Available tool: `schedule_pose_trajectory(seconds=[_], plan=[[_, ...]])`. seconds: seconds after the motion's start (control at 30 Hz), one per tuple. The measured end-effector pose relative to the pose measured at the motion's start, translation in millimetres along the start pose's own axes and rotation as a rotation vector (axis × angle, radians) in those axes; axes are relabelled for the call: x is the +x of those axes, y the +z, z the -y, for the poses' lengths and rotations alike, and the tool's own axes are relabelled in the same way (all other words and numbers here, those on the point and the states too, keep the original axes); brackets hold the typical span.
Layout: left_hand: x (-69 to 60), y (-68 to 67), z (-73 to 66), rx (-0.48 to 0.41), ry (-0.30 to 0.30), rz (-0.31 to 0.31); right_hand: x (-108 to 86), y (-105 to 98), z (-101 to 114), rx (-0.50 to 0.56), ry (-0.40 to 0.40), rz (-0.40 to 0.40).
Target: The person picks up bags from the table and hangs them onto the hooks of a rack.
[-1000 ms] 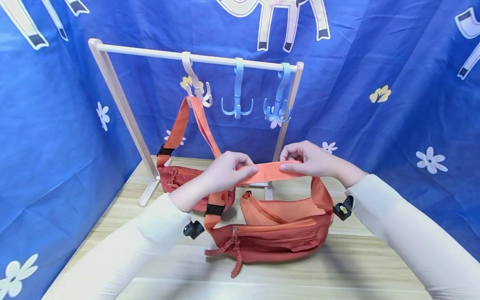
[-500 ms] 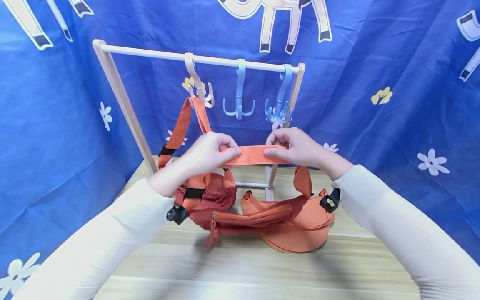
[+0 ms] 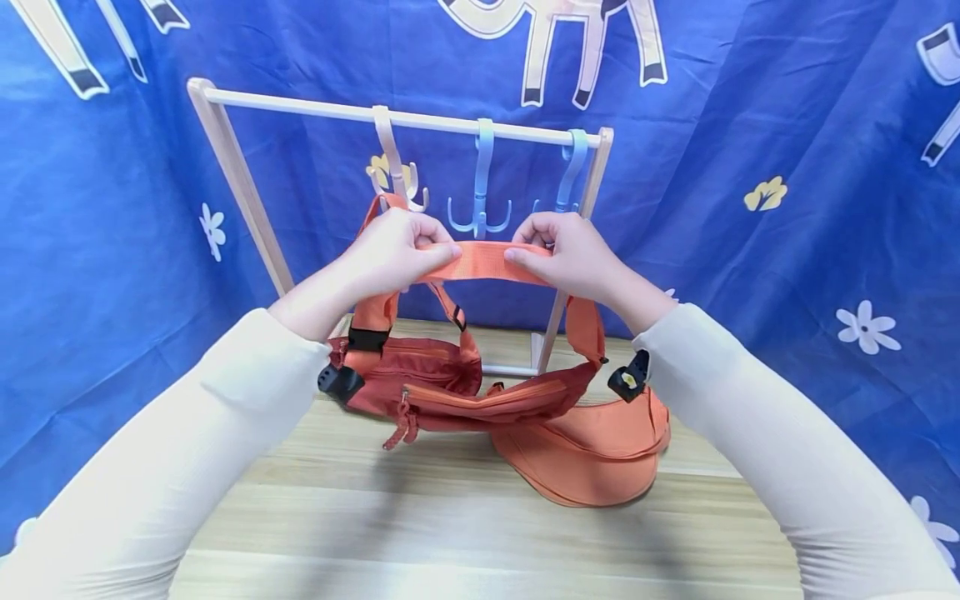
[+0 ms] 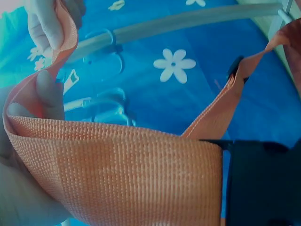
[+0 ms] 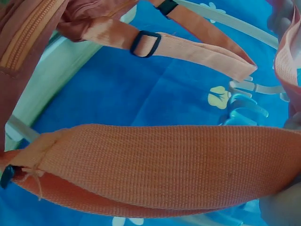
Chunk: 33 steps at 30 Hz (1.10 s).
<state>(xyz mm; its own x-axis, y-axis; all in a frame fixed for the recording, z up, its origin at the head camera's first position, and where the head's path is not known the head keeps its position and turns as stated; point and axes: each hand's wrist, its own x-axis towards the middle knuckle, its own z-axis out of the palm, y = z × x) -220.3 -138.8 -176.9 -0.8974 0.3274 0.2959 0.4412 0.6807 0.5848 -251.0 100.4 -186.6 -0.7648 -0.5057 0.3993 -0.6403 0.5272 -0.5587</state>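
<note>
Both hands pinch one orange strap (image 3: 482,260) between thumb and fingers, a short flat stretch of it between them. My left hand (image 3: 399,250) is in front of the pale hook, my right hand (image 3: 573,257) just below the right blue hook (image 3: 572,171). From the strap a red waist bag (image 3: 480,406) hangs above the table, its braided zipper pulls dangling. A black buckle (image 3: 368,340) is on the strap's left side. Behind, a second red bag (image 3: 431,358) has its strap on the pale hook (image 3: 393,158), partly hidden by my left hand.
A wooden rack (image 3: 300,104) carries the hooks, with a blue hook (image 3: 482,183) in the middle. An orange bag (image 3: 592,467) lies on the wooden table (image 3: 465,533) at the right. Blue patterned cloth (image 3: 750,275) stands behind and at the sides.
Both hands have risen and moved left with the strap, towards the rack. The held red bag has lifted off the table, uncovering the orange bag beneath.
</note>
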Motion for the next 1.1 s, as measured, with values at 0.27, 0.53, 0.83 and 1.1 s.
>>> schedule_pose_trajectory(seconds=[0.27,0.53,0.83,1.1], plan=[[12.2,-17.9,-1.0,0.029,-0.056,-0.079,18.2,3.3,15.3,-0.041,0.047,-0.134],[25.5,-29.4,-1.6,0.046,-0.091,-0.151,36.7,9.0,25.8,-0.056,0.106,-0.25],[37.8,-21.3,0.6,0.048,-0.161,-0.241,49.2,18.3,25.1,-0.106,0.202,-0.339],[45.2,-7.4,7.5,0.085,-0.163,-0.302,52.1,28.0,19.5,-0.231,0.253,-0.386]])
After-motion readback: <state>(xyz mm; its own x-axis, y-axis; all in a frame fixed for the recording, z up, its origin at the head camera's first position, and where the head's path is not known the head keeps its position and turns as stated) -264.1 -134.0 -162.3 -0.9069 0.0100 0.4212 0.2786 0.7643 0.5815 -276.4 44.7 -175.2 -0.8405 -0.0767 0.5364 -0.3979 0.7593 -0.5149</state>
